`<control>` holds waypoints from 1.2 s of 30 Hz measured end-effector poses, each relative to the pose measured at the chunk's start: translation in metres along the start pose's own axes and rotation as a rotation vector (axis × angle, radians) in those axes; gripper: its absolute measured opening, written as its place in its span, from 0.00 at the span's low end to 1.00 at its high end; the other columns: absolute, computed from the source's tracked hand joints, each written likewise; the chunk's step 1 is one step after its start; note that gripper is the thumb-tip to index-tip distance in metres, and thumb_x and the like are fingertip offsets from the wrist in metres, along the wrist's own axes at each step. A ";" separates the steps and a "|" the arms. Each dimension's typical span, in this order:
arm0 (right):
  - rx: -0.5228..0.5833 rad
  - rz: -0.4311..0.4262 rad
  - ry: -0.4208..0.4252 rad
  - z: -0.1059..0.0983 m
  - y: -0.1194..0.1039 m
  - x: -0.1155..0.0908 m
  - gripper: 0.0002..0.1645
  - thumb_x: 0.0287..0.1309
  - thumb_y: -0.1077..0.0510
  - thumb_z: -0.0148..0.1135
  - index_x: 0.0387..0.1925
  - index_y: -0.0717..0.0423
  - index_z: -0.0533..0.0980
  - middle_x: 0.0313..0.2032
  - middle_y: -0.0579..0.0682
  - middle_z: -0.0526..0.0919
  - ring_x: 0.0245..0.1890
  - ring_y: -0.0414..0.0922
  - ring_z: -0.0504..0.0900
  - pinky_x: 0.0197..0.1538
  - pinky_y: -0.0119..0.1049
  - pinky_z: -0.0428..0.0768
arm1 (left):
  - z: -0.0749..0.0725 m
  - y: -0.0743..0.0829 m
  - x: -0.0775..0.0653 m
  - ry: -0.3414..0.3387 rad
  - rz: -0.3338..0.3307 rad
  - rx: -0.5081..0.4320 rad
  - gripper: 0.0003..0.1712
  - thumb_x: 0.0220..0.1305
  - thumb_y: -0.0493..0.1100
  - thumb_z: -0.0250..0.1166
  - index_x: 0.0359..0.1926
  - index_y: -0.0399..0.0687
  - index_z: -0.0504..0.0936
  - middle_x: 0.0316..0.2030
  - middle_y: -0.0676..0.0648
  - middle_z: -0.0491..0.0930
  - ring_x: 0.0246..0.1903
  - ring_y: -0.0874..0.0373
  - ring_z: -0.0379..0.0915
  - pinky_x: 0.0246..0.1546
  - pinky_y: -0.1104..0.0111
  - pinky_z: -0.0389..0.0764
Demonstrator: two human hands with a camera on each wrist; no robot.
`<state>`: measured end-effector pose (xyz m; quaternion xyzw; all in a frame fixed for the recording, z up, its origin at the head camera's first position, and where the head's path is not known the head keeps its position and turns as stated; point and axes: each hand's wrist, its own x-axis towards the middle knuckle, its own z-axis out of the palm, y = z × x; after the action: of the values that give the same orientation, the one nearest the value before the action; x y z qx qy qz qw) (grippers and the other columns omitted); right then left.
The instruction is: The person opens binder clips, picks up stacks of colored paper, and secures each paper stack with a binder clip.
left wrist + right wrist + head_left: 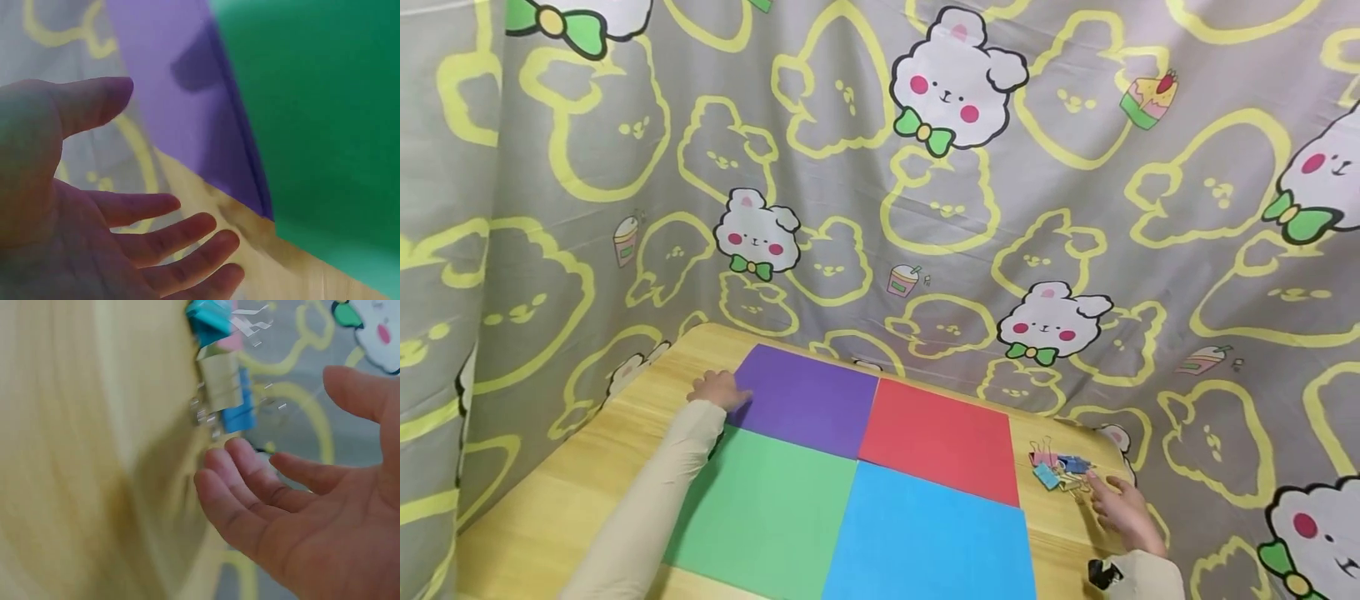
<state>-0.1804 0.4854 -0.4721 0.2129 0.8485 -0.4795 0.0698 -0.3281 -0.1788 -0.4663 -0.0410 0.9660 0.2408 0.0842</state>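
My left hand (717,390) is beside the left edge of the purple sheet (805,400), its fingers spread and holding nothing. In the left wrist view the thumb and fingers (187,269) stand apart near the purple and green sheets' edges. On the right, my right hand (1122,510) is right by a small pile of binder clips (1060,468) in pink, dark blue, light blue and pale yellow. The right wrist view shows relaxed, empty fingers (231,512) just short of the pale yellow clip (222,378) and the blue clip (240,409).
Purple, red (943,437), green (775,508) and blue (932,537) sheets lie edge to edge in a two-by-two block on the wooden table (580,475). A grey curtain (850,183) with yellow outlines and white cartoon heads hangs closely around the table's back and sides.
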 end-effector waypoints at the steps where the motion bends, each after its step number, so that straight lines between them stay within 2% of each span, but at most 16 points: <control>1: 0.045 0.006 -0.004 0.000 0.003 0.003 0.60 0.70 0.33 0.42 0.71 0.80 0.33 0.62 0.82 0.64 0.54 0.63 0.80 0.53 0.45 0.84 | -0.001 0.001 -0.001 0.001 -0.016 0.004 0.42 0.66 0.56 0.58 0.62 0.21 0.63 0.58 0.17 0.60 0.58 0.21 0.58 0.54 0.35 0.70; 3: 0.092 -0.007 0.002 0.000 0.007 0.007 0.57 0.72 0.37 0.42 0.70 0.83 0.36 0.58 0.81 0.71 0.46 0.52 0.85 0.49 0.37 0.85 | -0.002 0.003 -0.001 0.001 -0.038 0.015 0.42 0.64 0.56 0.61 0.61 0.21 0.64 0.56 0.17 0.61 0.57 0.22 0.59 0.52 0.36 0.71; 4: 0.115 -0.014 0.007 0.000 0.009 0.010 0.55 0.72 0.38 0.42 0.69 0.84 0.39 0.52 0.78 0.77 0.42 0.45 0.85 0.46 0.33 0.85 | -0.002 0.003 0.001 0.002 -0.049 0.016 0.42 0.63 0.55 0.63 0.60 0.21 0.65 0.55 0.17 0.62 0.56 0.22 0.60 0.52 0.36 0.72; 6: 0.140 -0.018 0.022 0.001 0.013 0.014 0.53 0.72 0.39 0.42 0.69 0.85 0.45 0.41 0.65 0.84 0.36 0.34 0.82 0.41 0.29 0.83 | -0.002 0.004 0.004 0.008 -0.070 0.027 0.42 0.60 0.55 0.66 0.59 0.21 0.66 0.53 0.16 0.62 0.55 0.23 0.61 0.50 0.37 0.73; 8: 0.141 -0.015 0.036 0.002 0.015 0.018 0.50 0.72 0.38 0.41 0.67 0.83 0.53 0.35 0.54 0.85 0.34 0.33 0.80 0.39 0.28 0.83 | -0.002 0.004 0.007 0.010 -0.091 0.031 0.42 0.58 0.54 0.69 0.58 0.21 0.68 0.51 0.16 0.63 0.54 0.24 0.62 0.48 0.39 0.74; 10: 0.162 0.000 0.059 0.003 0.016 0.021 0.46 0.71 0.38 0.41 0.61 0.81 0.64 0.30 0.43 0.82 0.31 0.34 0.79 0.36 0.29 0.81 | -0.001 0.003 0.007 0.017 -0.106 0.023 0.39 0.56 0.52 0.71 0.55 0.22 0.71 0.49 0.18 0.65 0.51 0.26 0.65 0.45 0.42 0.75; 13: 0.201 0.033 0.111 0.005 0.016 0.026 0.38 0.71 0.37 0.43 0.44 0.71 0.77 0.26 0.41 0.80 0.28 0.36 0.77 0.33 0.30 0.79 | -0.003 0.004 0.002 0.044 -0.114 0.007 0.34 0.53 0.51 0.74 0.49 0.26 0.77 0.43 0.22 0.73 0.44 0.32 0.71 0.39 0.47 0.77; 15: 0.230 0.048 0.147 0.005 0.015 0.028 0.34 0.71 0.38 0.43 0.36 0.64 0.79 0.25 0.40 0.79 0.28 0.37 0.76 0.32 0.31 0.78 | -0.005 0.005 -0.001 0.056 -0.120 -0.009 0.30 0.51 0.51 0.76 0.45 0.30 0.80 0.40 0.26 0.78 0.40 0.36 0.73 0.37 0.50 0.77; 17: 0.246 0.066 0.173 0.005 0.014 0.030 0.32 0.71 0.38 0.43 0.31 0.59 0.80 0.24 0.41 0.78 0.27 0.38 0.74 0.31 0.32 0.76 | -0.008 0.008 -0.003 0.066 -0.136 -0.007 0.31 0.49 0.52 0.77 0.43 0.31 0.80 0.40 0.28 0.80 0.40 0.37 0.74 0.38 0.50 0.78; 22: 0.254 0.102 0.158 0.002 0.013 0.031 0.32 0.71 0.36 0.42 0.33 0.57 0.80 0.24 0.40 0.78 0.27 0.38 0.73 0.31 0.31 0.76 | -0.010 0.012 0.000 0.048 -0.198 -0.003 0.37 0.48 0.54 0.78 0.48 0.30 0.78 0.47 0.24 0.77 0.48 0.34 0.72 0.48 0.47 0.78; 26: 0.249 0.113 0.134 -0.001 0.013 0.031 0.33 0.70 0.36 0.41 0.33 0.57 0.80 0.23 0.39 0.78 0.25 0.36 0.73 0.30 0.30 0.75 | -0.006 0.011 0.013 0.014 -0.228 -0.049 0.42 0.48 0.55 0.78 0.52 0.27 0.74 0.48 0.22 0.69 0.50 0.33 0.66 0.48 0.47 0.78; 30: 0.212 0.119 0.133 -0.003 0.014 0.034 0.36 0.68 0.33 0.42 0.34 0.58 0.81 0.24 0.39 0.79 0.27 0.37 0.74 0.33 0.31 0.76 | -0.001 0.003 0.022 -0.002 -0.191 -0.067 0.42 0.48 0.54 0.78 0.53 0.26 0.73 0.49 0.22 0.72 0.49 0.34 0.69 0.47 0.48 0.80; 33: 0.188 0.128 0.127 -0.003 0.013 0.036 0.39 0.63 0.28 0.45 0.33 0.58 0.83 0.24 0.39 0.79 0.30 0.38 0.75 0.36 0.32 0.76 | -0.002 -0.002 0.021 -0.026 -0.152 -0.102 0.43 0.49 0.53 0.77 0.55 0.25 0.73 0.52 0.25 0.76 0.51 0.34 0.73 0.51 0.46 0.79; 36: 0.187 0.135 0.117 -0.004 0.010 0.037 0.45 0.57 0.23 0.48 0.36 0.61 0.83 0.25 0.38 0.81 0.31 0.38 0.77 0.37 0.32 0.77 | -0.006 -0.004 0.017 -0.072 -0.121 -0.154 0.45 0.51 0.52 0.76 0.57 0.22 0.69 0.56 0.24 0.73 0.56 0.31 0.71 0.57 0.43 0.76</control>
<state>-0.2090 0.5043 -0.4896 0.3026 0.7863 -0.5377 0.0320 -0.3457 -0.1857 -0.4658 -0.0970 0.9369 0.3100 0.1297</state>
